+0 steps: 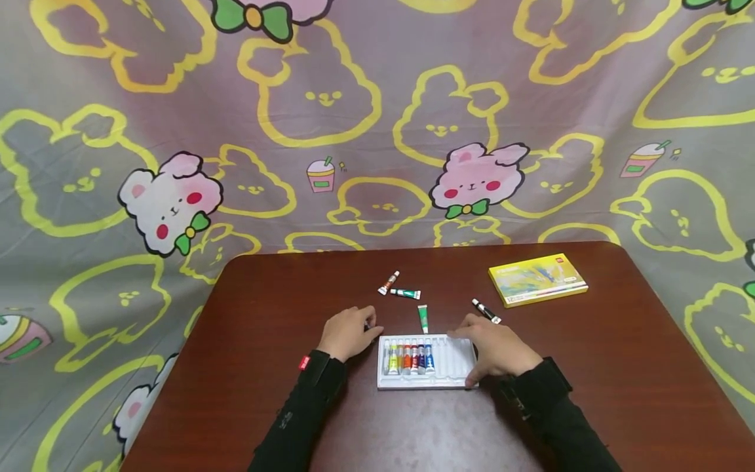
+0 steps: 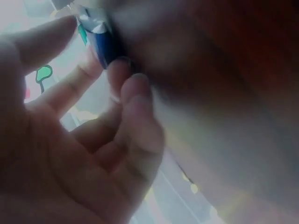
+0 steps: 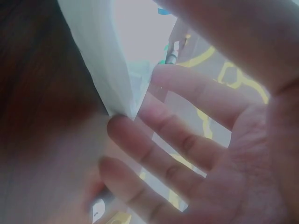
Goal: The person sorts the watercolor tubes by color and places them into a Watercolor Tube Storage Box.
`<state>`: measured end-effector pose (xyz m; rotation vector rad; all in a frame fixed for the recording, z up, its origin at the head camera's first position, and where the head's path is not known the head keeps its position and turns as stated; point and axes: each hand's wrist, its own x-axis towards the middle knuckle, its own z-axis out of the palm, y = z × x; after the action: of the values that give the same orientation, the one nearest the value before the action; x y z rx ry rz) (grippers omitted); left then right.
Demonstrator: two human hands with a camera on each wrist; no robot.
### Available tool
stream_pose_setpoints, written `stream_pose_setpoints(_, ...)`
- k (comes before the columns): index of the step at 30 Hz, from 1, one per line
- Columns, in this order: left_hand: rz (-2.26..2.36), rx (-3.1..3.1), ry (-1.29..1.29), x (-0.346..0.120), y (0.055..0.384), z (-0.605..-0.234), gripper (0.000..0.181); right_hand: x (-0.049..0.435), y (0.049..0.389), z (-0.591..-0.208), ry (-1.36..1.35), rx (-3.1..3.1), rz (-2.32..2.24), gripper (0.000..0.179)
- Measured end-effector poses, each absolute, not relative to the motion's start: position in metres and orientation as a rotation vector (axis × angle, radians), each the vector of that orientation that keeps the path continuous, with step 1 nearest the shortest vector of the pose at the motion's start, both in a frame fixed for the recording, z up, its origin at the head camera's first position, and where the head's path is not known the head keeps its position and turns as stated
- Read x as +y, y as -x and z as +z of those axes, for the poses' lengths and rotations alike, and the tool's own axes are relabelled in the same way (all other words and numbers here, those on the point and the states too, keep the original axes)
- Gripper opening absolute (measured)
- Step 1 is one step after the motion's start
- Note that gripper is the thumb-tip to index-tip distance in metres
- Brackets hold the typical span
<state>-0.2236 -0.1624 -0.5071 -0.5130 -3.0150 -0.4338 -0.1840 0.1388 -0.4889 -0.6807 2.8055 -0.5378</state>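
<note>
A white plastic paint tray [image 1: 454,360] lies on the table, with several paint tubes [image 1: 407,359] side by side in its left part and bare slots at its right. My right hand [image 1: 498,344] grips the tray's right end, thumb at the front corner and fingers at the back. In the right wrist view, fingertips [image 3: 124,126] meet the tray's pale corner [image 3: 105,60]. Just off the tray's left back corner, my left hand [image 1: 349,333] holds a dark blue paint tube [image 2: 106,46] with a silver end, seen at the fingertips in the left wrist view.
Behind the tray lie loose tubes: a green one [image 1: 423,318], a teal one [image 1: 406,294] and a brown one [image 1: 388,282]. A black tube [image 1: 486,311] lies beyond my right hand. Farther right is a yellow box [image 1: 538,280]. A patterned cloth [image 1: 377,131] hangs behind the table.
</note>
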Motion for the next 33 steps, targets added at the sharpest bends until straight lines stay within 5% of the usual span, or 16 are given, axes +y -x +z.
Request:
stream_pose_setpoints(10, -0.797, -2.901, 0.579, -0.162, 0.225, -0.499, 0.009, 0.139, 0.185, -0.490, 0.636, 2.798, -0.522, 0.087)
stream_pose_setpoints(21, -1.157, -2.765, 0.778, -0.150, 0.218, -0.492, 0.044, 0.138, 0.185, -0.490, 0.639, 2.807, -0.509, 0.086)
stream_pose_setpoints(33, -1.571, -2.723, 0.784, -0.152, 0.218, -0.491, 0.057, 0.138, 0.185, -0.489, 0.657, 2.806, -0.518, 0.085)
